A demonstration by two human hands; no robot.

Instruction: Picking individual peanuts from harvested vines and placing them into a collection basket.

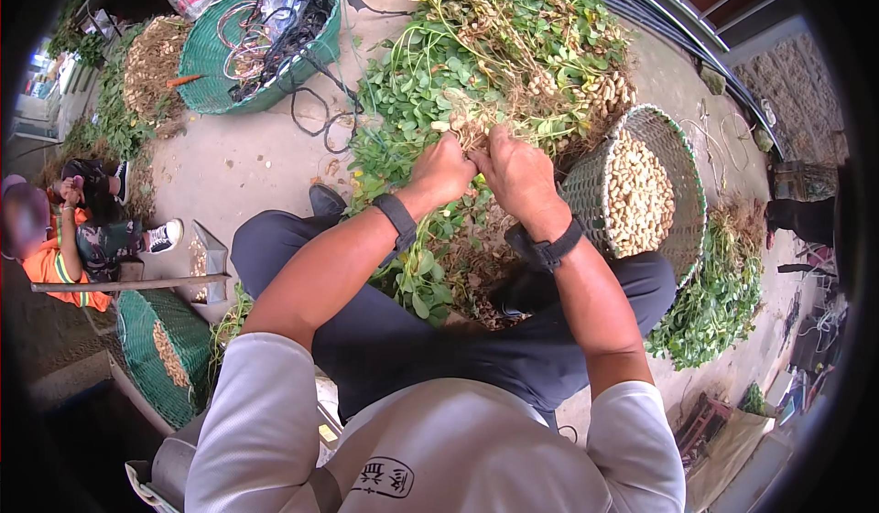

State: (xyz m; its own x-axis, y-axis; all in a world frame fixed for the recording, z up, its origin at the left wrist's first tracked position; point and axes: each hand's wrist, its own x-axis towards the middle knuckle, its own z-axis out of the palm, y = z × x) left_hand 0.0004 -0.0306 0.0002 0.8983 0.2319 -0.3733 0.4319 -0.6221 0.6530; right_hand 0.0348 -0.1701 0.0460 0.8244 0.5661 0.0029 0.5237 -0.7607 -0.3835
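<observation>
My left hand and my right hand are close together in front of me, fingers closed around the root end of a peanut plant with pale pods on it. Just beyond and beneath lies a large heap of uprooted peanut plants, green leaves mixed with brown roots and pods. Beside my right knee, a woven basket leans toward me, partly filled with picked peanuts. What exactly my fingertips pinch is hidden.
A green basket with cables and a plastic bottle stands at the far left. Left of me sits a person in an orange vest, near another green basket holding peanuts. More plants lie behind my basket. Pipes run along the far right.
</observation>
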